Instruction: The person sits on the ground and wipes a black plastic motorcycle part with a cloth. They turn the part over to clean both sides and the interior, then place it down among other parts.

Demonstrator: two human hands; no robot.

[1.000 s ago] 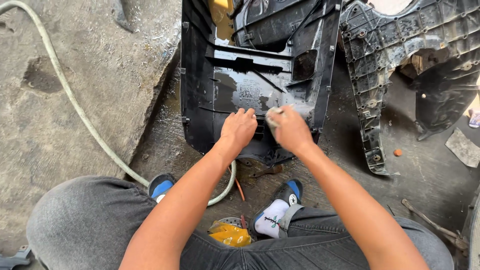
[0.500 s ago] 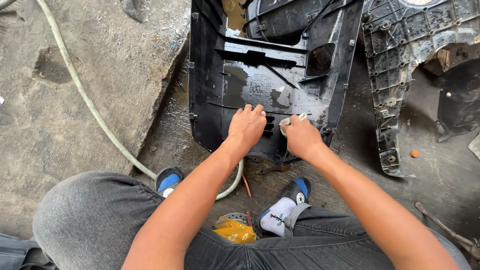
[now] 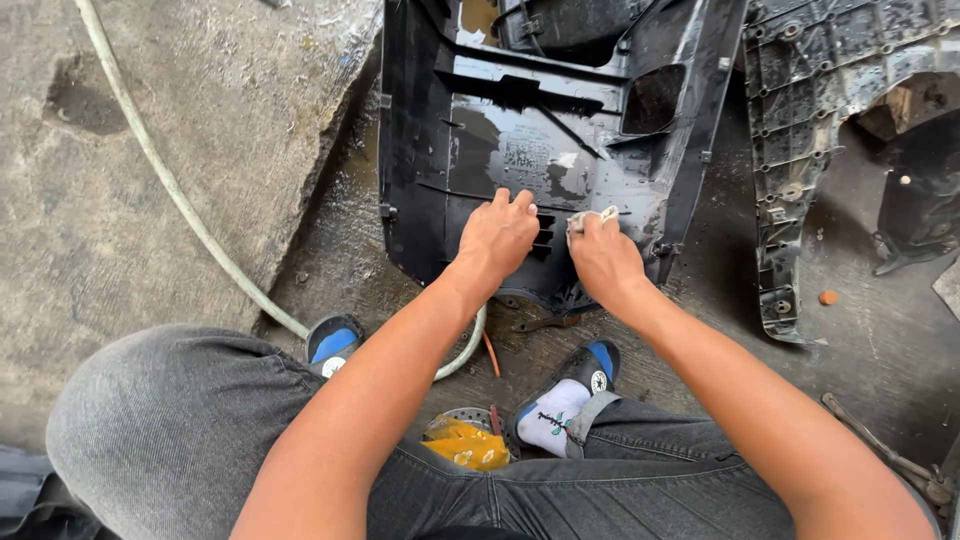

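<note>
Head view. You are seated low over a wet concrete floor [image 3: 330,250], knees spread, looking straight down at a large black plastic body panel [image 3: 520,150] that lies with its inner face up. The panel rests on the floor directly ahead of your feet, its near edge just beyond your sandalled toes and its far end running out of the top of the frame. Its surface is glossy and wet, with pale grey smears of dirt across the middle, raised ribs, a slotted vent at the near centre and a square cut-out toward its right side.

Your left hand [image 3: 497,238] lies flat on the panel near its near edge, fingers together and extended, pressing down beside the vent. Your right hand [image 3: 603,258] is just to the right of it, fingers curled and pinching a small pale rag [image 3: 585,220] against the panel surface. The two hands are near each other but apart.

A second dark ribbed plastic part [image 3: 800,140] lies on the floor along the right side of the panel. A pale hose [image 3: 170,180] crosses the raised concrete slab at left and curves under your left forearm. A yellow cloth [image 3: 465,445] sits on the floor between your feet.
</note>
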